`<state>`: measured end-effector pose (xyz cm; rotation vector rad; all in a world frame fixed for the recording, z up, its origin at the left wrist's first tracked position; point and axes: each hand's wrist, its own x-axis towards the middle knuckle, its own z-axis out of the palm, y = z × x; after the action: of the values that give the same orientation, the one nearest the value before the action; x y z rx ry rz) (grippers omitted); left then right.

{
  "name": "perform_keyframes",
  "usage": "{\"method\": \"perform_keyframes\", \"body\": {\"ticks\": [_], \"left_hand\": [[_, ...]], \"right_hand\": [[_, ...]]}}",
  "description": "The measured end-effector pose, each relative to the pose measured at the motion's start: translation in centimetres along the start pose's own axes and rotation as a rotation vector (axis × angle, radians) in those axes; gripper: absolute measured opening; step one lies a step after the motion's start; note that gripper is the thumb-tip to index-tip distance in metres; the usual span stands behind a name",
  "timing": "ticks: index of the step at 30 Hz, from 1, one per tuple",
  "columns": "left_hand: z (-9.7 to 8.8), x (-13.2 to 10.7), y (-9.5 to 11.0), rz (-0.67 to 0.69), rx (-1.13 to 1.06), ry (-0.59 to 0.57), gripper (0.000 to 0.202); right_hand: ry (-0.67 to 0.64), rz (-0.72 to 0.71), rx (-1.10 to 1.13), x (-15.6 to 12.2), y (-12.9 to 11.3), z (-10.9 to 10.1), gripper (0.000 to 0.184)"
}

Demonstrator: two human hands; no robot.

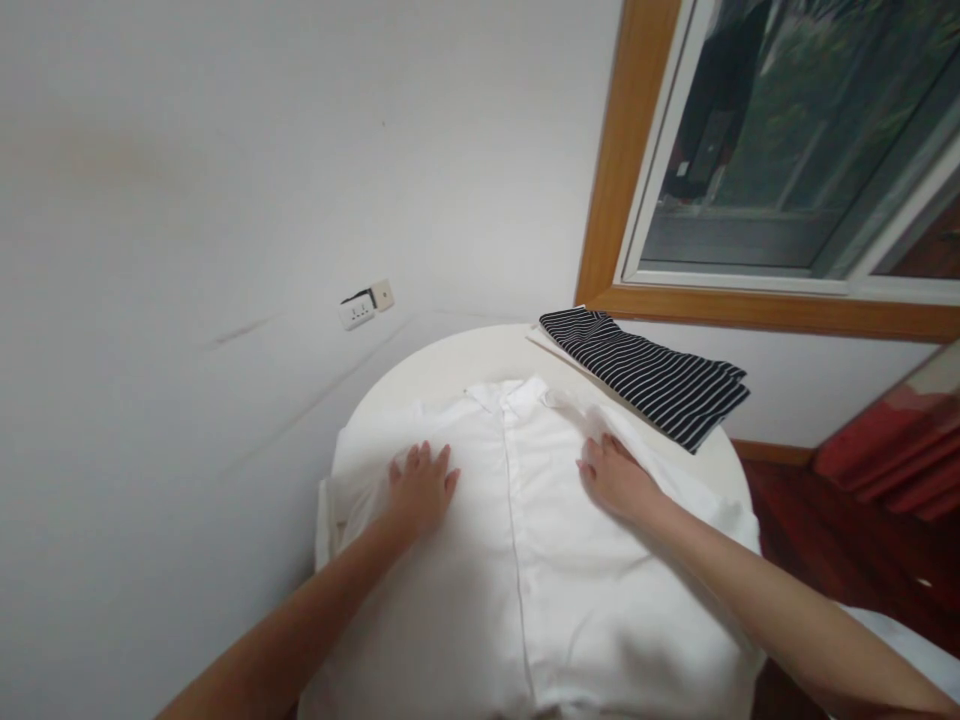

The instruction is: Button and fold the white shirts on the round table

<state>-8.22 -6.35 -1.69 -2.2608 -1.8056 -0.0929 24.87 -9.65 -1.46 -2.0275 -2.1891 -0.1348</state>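
A white collared shirt [480, 600] lies spread front side up, its collar at the far end and its button placket running down the middle. My left hand [421, 490] rests on the shirt's left chest area, palm down with fingers spread. On the other side, my right hand [616, 482] touches the cloth near the right shoulder, its fingers slightly bent and partly apart. Small creases show in the fabric around it. Neither hand visibly lifts the shirt.
The round white table [450, 352] stands against a wall with a socket [358, 311]. Folded black-and-white striped cloth [649, 370] lies at its back right edge. A wood-framed window [750, 300] is beyond, and a red curtain [900, 440] hangs right.
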Motion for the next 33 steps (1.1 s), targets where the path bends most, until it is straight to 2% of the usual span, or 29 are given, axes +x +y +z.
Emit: {"method": "perform_keyframes", "body": {"ticks": [3,4,6,9,11,13,17,20,22,26,30,33], "left_hand": [[-1.2,2.9,1.9,0.080,-0.033,0.054,0.046],[-1.3,4.0,2.8,0.117,-0.069,0.076,0.044],[-0.9,6.1,4.4,0.163,-0.148,0.093,0.044],[0.8,8.0,5.5,0.162,-0.218,0.112,0.047],[1.9,8.7,5.0,0.148,-0.231,0.104,0.050],[2.7,9.1,3.6,0.129,-0.234,0.068,0.055],[3.0,10.1,0.3,0.009,-0.200,-0.011,0.064],[3.0,10.5,-1.0,-0.058,-0.170,-0.035,0.066],[3.1,10.5,-1.1,-0.070,-0.160,-0.035,0.067],[3.4,10.2,-0.7,-0.075,-0.141,-0.023,0.066],[3.3,9.8,-0.4,-0.066,-0.128,0.007,0.061],[3.2,9.6,-0.5,-0.044,-0.123,0.037,0.059]], "right_hand": [[-0.015,-0.081,0.059,2.7,-3.0,-0.9,0.048],[-0.013,-0.150,0.082,3.8,-4.3,-0.9,0.047],[-0.029,-0.266,0.123,5.7,-6.9,-0.3,0.046],[0.011,-0.305,0.190,7.8,-9.0,1.2,0.046],[0.053,-0.289,0.239,8.6,-8.4,2.0,0.049],[0.057,-0.241,0.278,9.3,-6.5,2.5,0.052],[-0.001,-0.157,0.355,10.3,-1.9,2.9,0.059],[0.031,-0.163,0.392,10.6,-0.4,3.2,0.062],[0.093,-0.126,0.384,10.6,-0.1,3.4,0.064],[0.187,0.067,0.263,10.8,0.0,3.0,0.064],[0.135,0.109,0.150,12.0,-0.2,1.8,0.051],[0.129,0.232,0.096,13.4,-1.5,1.6,0.042]]}}
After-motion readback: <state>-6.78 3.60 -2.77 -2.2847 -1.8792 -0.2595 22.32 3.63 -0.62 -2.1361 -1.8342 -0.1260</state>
